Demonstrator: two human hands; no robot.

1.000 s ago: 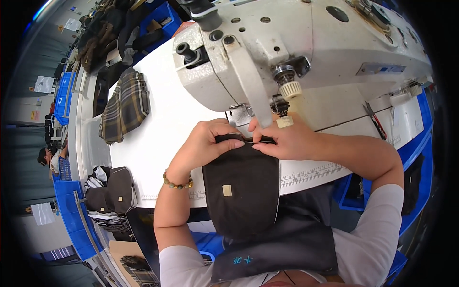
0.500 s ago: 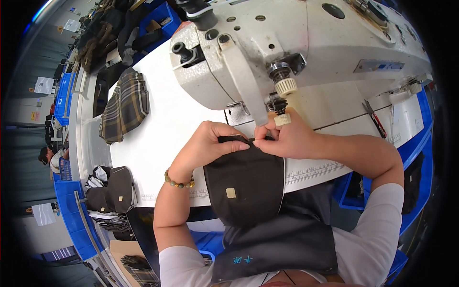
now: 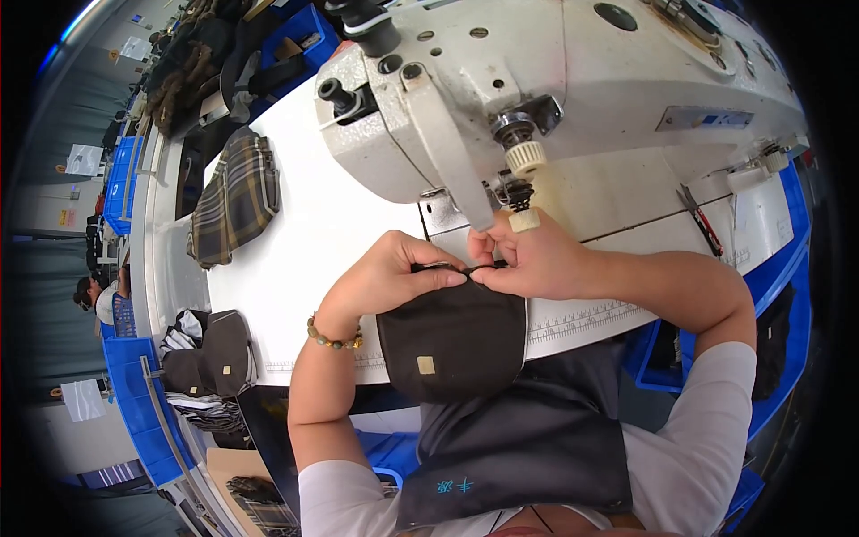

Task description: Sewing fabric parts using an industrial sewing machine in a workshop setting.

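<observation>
Between my two hands hangs a dark brown fabric piece (image 3: 456, 336) with a rounded lower end and a small cream square patch. Its upper edge is pinched in my left hand (image 3: 403, 268), which wears a beaded bracelet above the wrist. Close beside it, my right hand (image 3: 537, 259) pinches the same edge between thumb and fingers. Both sets of fingertips nearly meet, just in front of the needle area of a white sewing machine (image 3: 429, 125). The machine's head hides part of my right fingers. The fabric's lower end hangs over the table's front edge.
A plaid fabric piece (image 3: 237, 201) lies on the white table (image 3: 304, 242) at left. Stacked dark pieces (image 3: 224, 353) sit beyond the table's left edge. Red-handled snips (image 3: 702, 224) rest at right. Blue bins (image 3: 143, 403) stand at both sides; another person (image 3: 112, 300) is far left.
The fabric's lower end has risen slightly and shifted a little left. Both hands keep pinching its upper edge, their fingertips now closer together.
</observation>
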